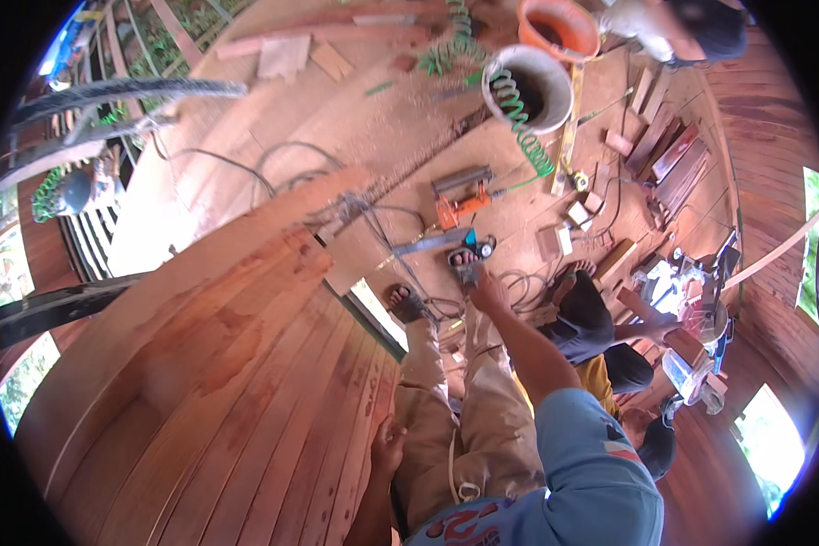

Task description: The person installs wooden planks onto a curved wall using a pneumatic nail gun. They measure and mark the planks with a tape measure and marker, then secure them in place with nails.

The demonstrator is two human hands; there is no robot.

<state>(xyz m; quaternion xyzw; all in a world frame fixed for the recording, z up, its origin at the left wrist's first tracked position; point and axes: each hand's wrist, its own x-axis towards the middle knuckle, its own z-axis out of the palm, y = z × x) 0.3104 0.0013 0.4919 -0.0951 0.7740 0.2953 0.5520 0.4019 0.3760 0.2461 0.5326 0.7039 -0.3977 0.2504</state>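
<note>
My right hand (pixel 490 293) reaches forward above my right foot, its fingers closed. A small greyish thing shows at its fingertips, too blurred to name. Just beyond that hand, a teal and black tool part (pixel 470 239) lies by my sandalled foot. My left hand (pixel 389 443) hangs low beside my left thigh, fingers curled in, with nothing visible in it. It is close to the curved plank surface (pixel 246 400) on my left. Farther ahead, an orange and grey nail gun (pixel 460 205) rests on the wooden floor, joined to a green coiled air hose (pixel 528 146).
A whitish bucket (pixel 562 89) and an orange bucket (pixel 524 20) stand ahead. A tape measure (pixel 581 180) and wood offcuts (pixel 672 168) lie to the right. Co-workers crouch at right beside a power saw (pixel 701 318). Cables (pixel 419 214) cross the floor. A gap (pixel 373 309) opens by my left foot.
</note>
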